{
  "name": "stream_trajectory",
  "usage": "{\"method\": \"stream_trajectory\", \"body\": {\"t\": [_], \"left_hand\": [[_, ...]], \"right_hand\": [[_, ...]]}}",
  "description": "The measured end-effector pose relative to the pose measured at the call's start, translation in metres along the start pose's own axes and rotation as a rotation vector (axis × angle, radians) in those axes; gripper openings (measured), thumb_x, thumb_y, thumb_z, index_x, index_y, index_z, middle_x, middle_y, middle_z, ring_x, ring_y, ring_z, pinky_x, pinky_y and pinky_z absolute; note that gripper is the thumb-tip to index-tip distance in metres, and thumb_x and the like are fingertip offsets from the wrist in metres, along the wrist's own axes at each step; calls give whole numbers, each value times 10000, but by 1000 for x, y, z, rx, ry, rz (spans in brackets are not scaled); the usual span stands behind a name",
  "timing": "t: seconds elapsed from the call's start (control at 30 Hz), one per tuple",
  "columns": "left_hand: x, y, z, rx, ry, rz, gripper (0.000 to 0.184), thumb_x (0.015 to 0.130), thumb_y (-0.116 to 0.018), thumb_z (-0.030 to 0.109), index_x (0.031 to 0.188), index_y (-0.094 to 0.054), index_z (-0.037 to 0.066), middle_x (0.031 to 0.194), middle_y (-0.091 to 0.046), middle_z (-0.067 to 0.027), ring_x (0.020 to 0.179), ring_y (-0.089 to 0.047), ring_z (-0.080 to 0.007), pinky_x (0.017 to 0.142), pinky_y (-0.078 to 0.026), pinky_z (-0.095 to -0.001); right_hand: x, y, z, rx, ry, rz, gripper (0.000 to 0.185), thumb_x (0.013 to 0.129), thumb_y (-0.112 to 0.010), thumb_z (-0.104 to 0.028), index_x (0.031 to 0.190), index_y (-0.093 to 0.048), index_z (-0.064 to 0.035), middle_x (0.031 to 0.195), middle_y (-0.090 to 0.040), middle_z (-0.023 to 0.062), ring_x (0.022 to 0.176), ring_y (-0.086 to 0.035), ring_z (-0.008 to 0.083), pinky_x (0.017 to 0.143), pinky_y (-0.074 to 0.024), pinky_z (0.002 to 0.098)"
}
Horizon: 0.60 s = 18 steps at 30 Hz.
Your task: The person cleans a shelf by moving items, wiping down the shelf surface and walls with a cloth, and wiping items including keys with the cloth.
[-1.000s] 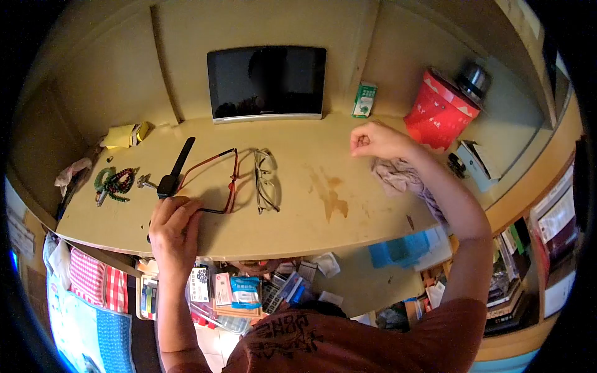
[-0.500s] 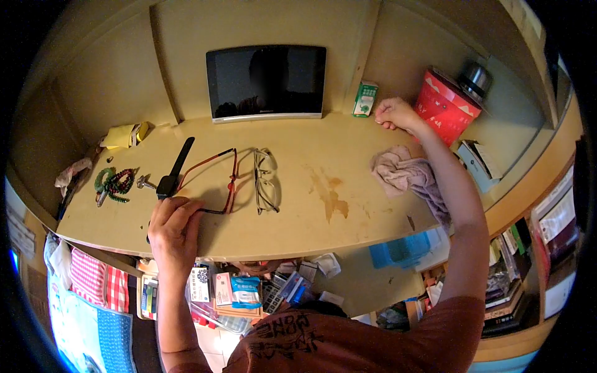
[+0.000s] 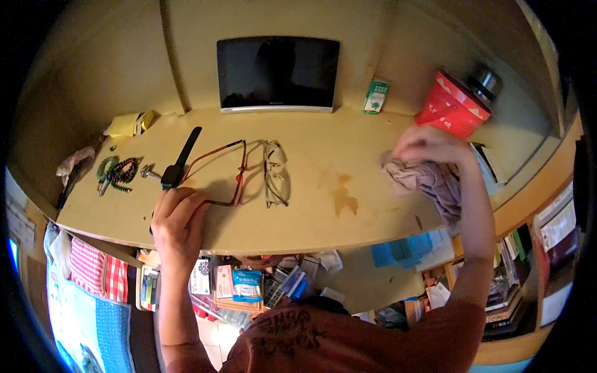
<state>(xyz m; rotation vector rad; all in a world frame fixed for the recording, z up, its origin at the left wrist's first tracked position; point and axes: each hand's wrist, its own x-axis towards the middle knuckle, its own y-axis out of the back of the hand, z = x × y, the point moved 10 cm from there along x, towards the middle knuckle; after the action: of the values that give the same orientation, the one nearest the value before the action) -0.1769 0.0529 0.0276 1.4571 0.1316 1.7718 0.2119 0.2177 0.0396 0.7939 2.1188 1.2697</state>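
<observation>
Right hand (image 3: 435,146) has just dropped from beside the green-and-white box (image 3: 376,97) to the crumpled cloth (image 3: 438,189), right side of the surface (image 3: 311,227). So we're working at the cloth again; brown stain (image 3: 343,198) to its left lies uncovered. Right fingers curled, blurred; we can't tell if they grip cloth. Left hand (image 3: 178,219) stays put, fingers bunched at the near ends of the watch (image 3: 173,174) and red glasses (image 3: 241,177); can't confirm a hold. Containers: red bucket (image 3: 451,109) far right, inside not visible; blue tub (image 3: 404,250) below the near edge, contents unclear.
</observation>
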Motion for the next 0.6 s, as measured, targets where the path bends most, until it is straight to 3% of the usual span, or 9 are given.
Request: {"method": "stream_trajectory", "body": {"t": [0.03,0.1,0.2,0.23,0.37,0.47,0.53,0.6], "left_hand": [[1,1,1,0,-24,6,144,774,-704,-8,916,-710,21,896,-650,-124,842,-626,-312,754,-501,-389],[0,2,-1,-5,-12,13,144,776,-707,-5,917,-712,23,899,-652,-124,844,-628,-310,755,-502,-386],[-1,4,-6,-27,13,27,140,780,-715,0,919,-717,23,906,-656,-124,858,-638,-308,763,-510,-382],[-2,3,-9,-39,15,18,133,789,-709,8,921,-721,23,920,-663,-130,876,-647,-301,784,-515,-376],[-1,3,-10,-66,7,6,144,790,-708,4,932,-726,17,931,-677,-138,902,-663,-294,813,-524,-367],[2,4,-8,-67,-12,7,157,789,-703,-9,940,-730,23,926,-683,-139,905,-672,-294,817,-530,-364],[3,5,-9,-71,30,13,170,790,-694,-15,946,-739,32,926,-690,-137,894,-678,-293,807,-538,-361],[6,10,-5,-73,25,37,166,799,-688,-18,946,-746,34,931,-699,-132,872,-687,-275,792,-540,-344]], "right_hand": [[-8,-13,-1,3,9,-11,304,904,-693,-264,1100,-715,-34,1078,-697,87,1088,-626,211,952,-482,353],[-30,-27,-2,-27,80,29,402,886,-708,-263,1218,-682,-38,1318,-612,117,1276,-523,251,1080,-393,375],[-45,-43,13,157,76,160,453,915,-651,-219,1312,-604,-5,1426,-533,130,1346,-465,285,1153,-316,408],[-50,-43,12,187,23,233,439,869,-708,-227,1253,-655,-22,1438,-528,136,1360,-452,275,1139,-326,388],[-52,-42,2,-13,26,306,424,850,-691,-157,1252,-646,-28,1375,-579,133,1284,-528,275,1096,-395,391],[-36,-26,-54,-185,-52,364,404,821,-702,-139,1211,-663,-39,1264,-629,135,1161,-598,278,1018,-462,403],[-22,-17,-110,-177,114,563,393,792,-722,-121,1176,-675,-51,1191,-634,132,1056,-628,283,927,-505,422],[2,-37,-168,-248,426,529,412,767,-721,-91,1175,-673,-66,1191,-625,119,1094,-612,278,923,-495,424]]}}
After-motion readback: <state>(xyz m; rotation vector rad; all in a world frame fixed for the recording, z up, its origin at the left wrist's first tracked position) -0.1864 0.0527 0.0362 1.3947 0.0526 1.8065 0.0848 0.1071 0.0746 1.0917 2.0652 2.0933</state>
